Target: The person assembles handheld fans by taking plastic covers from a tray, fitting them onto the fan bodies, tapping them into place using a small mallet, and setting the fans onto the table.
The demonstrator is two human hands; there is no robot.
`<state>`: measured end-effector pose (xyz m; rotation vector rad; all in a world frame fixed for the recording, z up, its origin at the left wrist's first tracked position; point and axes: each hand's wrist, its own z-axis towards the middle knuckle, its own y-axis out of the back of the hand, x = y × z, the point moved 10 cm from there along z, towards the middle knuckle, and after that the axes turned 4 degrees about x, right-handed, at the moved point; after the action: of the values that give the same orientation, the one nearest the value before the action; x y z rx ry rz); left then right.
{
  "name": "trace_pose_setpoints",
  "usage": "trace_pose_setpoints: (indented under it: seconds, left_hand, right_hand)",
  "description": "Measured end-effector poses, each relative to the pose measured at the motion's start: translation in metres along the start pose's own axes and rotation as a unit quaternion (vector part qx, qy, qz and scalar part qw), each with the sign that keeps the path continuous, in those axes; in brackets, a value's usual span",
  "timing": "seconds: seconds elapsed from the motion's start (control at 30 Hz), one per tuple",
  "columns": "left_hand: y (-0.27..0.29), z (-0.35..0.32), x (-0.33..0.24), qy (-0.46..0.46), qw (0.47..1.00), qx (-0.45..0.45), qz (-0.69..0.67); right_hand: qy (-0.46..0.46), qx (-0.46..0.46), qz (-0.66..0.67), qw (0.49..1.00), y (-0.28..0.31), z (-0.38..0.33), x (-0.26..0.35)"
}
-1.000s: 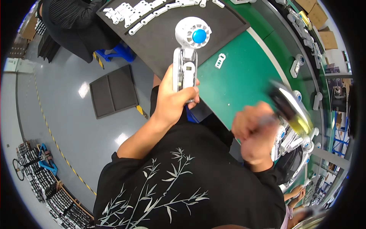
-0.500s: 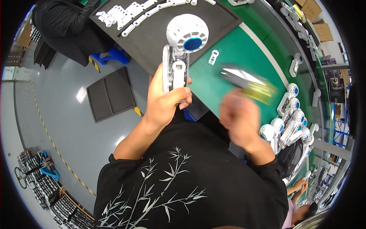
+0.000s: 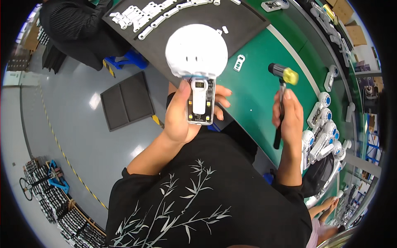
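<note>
My left hand (image 3: 182, 113) is wrapped round the handle of a white handheld fan (image 3: 197, 49). Its round, slotted head points up and away from me. A clear cover on the handle shows a circuit board with a small display, and a white strip (image 3: 199, 103) lies along it. My right hand (image 3: 289, 118) grips the black handle of a small mallet (image 3: 283, 74), with one black face and one translucent yellow face. The mallet is held above the green table, to the right of the fan and apart from it. A loose white strip-shaped part (image 3: 239, 63) lies on the table between them.
A dark tray (image 3: 244, 25) with rows of white parts (image 3: 142, 14) lies at the far side. Several white fans (image 3: 324, 124) stand crowded at the right of the green table (image 3: 252, 91). Another person (image 3: 74, 33) is at the far left, and another person's hands (image 3: 329, 203) show lower right.
The fan has turned so its blue-centred side no longer shows, and it is nearer me. My right hand has moved right, and the mallet, blurred before, is now upright and sharp.
</note>
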<state>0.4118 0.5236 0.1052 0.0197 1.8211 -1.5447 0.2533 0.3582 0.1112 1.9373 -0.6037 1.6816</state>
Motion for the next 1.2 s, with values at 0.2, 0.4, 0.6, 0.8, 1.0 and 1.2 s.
trace_pose_setpoints:
  seconds: [0.2,0.4,0.6,0.8,1.0,1.2]
  left_hand:
    - [0.021,-0.003,0.018,0.052,0.997,0.046,0.016]
    - [0.025,0.002,0.040,0.119,0.991,0.058,0.012]
    - [0.032,0.000,0.063,0.183,0.972,0.091,0.119]
    - [0.051,-0.001,0.049,0.114,0.980,0.030,0.163]
    - [0.034,0.011,0.025,0.004,0.929,0.083,0.359]
    - [0.022,0.015,0.035,0.004,0.912,0.140,0.385]
  right_hand:
    - [0.137,-0.153,-0.495,0.844,0.028,0.007,0.003]
    - [0.152,-0.028,-0.262,0.953,-0.040,0.008,0.030]
    - [0.269,0.071,-0.170,0.945,-0.100,0.020,0.074]
    - [-0.064,0.081,0.208,0.973,-0.100,0.071,-0.044]
    - [-0.012,0.133,0.094,0.987,-0.114,0.031,-0.042]
    - [-0.167,-0.119,0.174,0.963,0.021,0.069,-0.090]
